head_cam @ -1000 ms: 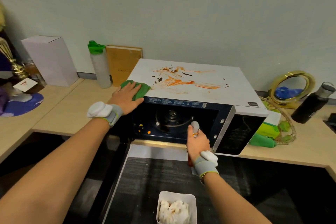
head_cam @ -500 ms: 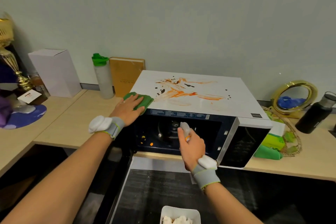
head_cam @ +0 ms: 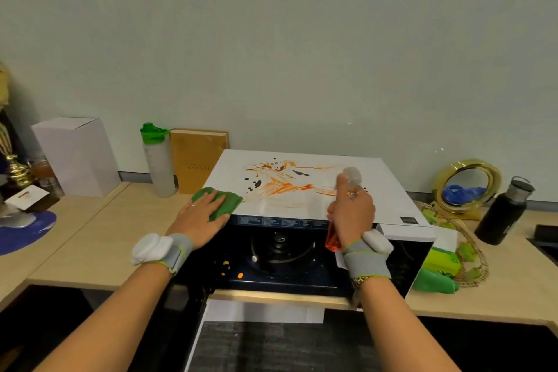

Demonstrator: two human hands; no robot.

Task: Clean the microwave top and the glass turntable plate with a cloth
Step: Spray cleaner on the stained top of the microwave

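Note:
The white microwave (head_cam: 389, 190) stands on the wooden counter with orange and dark stains (head_cam: 280, 181) smeared across its top. Its door is open and the dark cavity shows the turntable area (head_cam: 280, 246) with small orange crumbs on the floor. My left hand (head_cam: 200, 217) lies flat on a green cloth (head_cam: 226, 201) at the top's front left corner. My right hand (head_cam: 351, 214) grips a spray bottle (head_cam: 350, 175) with orange liquid, its clear nozzle raised over the right part of the stained top.
Left of the microwave stand a bottle with a green lid (head_cam: 157, 160), a tan book (head_cam: 196, 160) and a white box (head_cam: 77, 155). At the right are a gold round mirror (head_cam: 468, 184), a black flask (head_cam: 502, 211) and green items (head_cam: 437, 272). A trophy (head_cam: 12, 157) stands far left.
My right hand has lifted the spray bottle from in front of the open cavity up over the microwave top. My left hand stays on the green cloth. The view has tilted up.

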